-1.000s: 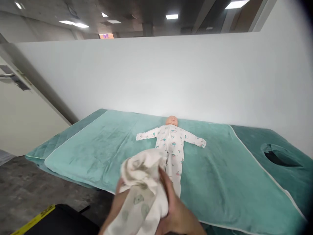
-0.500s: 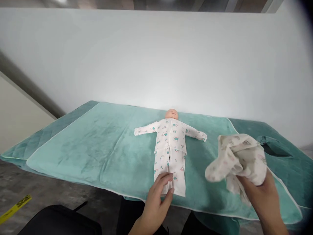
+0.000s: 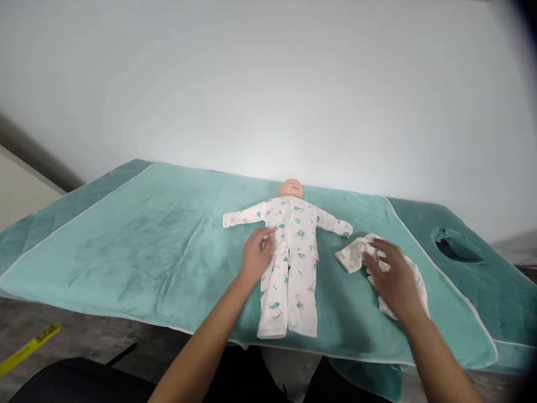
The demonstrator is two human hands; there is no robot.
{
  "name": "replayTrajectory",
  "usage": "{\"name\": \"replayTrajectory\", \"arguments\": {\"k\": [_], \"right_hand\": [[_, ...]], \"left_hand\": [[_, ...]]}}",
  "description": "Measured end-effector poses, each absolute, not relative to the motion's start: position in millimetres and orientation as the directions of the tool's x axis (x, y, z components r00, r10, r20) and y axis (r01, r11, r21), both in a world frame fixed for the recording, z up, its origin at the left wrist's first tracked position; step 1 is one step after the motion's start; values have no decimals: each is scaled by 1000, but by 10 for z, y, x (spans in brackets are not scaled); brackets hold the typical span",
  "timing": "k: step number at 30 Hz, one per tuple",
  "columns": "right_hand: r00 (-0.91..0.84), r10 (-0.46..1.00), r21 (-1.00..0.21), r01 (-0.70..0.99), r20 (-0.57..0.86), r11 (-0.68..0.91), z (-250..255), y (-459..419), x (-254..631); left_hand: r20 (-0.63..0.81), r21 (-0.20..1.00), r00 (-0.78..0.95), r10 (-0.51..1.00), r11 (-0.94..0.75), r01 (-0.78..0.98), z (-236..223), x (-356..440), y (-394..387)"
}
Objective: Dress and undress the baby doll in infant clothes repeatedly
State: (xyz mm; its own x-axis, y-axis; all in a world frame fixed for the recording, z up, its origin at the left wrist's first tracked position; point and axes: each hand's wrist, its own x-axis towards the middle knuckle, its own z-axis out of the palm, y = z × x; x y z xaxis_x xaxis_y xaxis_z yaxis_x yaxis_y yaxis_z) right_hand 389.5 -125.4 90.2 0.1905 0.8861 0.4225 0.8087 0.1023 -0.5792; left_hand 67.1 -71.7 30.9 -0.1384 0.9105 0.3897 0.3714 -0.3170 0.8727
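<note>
A baby doll (image 3: 291,188) lies on its back with arms spread. It wears a white printed shirt (image 3: 302,224) over matching trousers (image 3: 302,296). My left hand (image 3: 257,254) is over the side of the shirt, its fingers bent and a small gap showing between thumb and forefinger; motion blurs the tips, and I see no cloth clearly gripped. To the right of the doll, a crumpled white printed baby garment (image 3: 350,254) rests on the mat. Above it, my right hand (image 3: 392,274) has its fingers apart and hides part of the cloth.
A light green mat (image 3: 126,235) covers most of a darker green padded bed (image 3: 495,291), which has a face hole (image 3: 457,246) at the right. Behind the bed rises a white wall (image 3: 268,84). A black seat (image 3: 79,380) and yellow floor tape (image 3: 29,350) are at the lower left.
My right hand has set the crumpled garment down on the mat and let go. My left hand has moved up from the trouser legs to the shirt. The view has tilted down slightly.
</note>
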Motion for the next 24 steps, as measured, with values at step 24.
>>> {"name": "replayTrajectory", "arguments": {"k": [24], "right_hand": [[80,992,-759,651,99,23,343,1110,2425]], "left_hand": [[294,815,191,937,-350,462,184,758,1036]]}}
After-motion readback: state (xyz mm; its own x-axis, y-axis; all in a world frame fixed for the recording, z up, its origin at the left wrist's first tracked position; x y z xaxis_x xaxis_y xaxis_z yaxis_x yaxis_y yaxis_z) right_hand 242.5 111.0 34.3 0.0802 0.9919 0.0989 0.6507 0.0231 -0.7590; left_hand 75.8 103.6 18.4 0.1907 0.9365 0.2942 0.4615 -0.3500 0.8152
